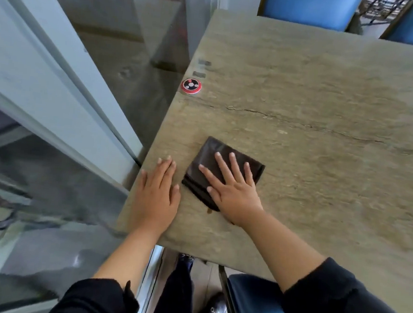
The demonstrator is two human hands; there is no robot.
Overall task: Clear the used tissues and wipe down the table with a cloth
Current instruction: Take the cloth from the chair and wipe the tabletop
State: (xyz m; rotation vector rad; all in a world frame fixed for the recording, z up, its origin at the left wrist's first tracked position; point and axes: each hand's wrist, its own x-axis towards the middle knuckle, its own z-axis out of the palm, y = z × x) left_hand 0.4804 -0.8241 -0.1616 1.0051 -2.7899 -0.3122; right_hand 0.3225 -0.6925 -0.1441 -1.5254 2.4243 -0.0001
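A folded dark brown cloth (210, 156) lies flat on the stone-look table (316, 96) near its front left corner. My right hand (232, 190) presses on the cloth with straight, spread fingers. My left hand (157, 192) rests flat on the bare tabletop just left of the cloth, near the table's left edge, holding nothing. No tissues are in view.
A round red and black call button (191, 86) sits at the table's left edge, with two small grey labels (202, 68) behind it. Blue chairs stand at the far side (311, 6) and the near side (258, 306). A glass partition (57, 95) runs along the left.
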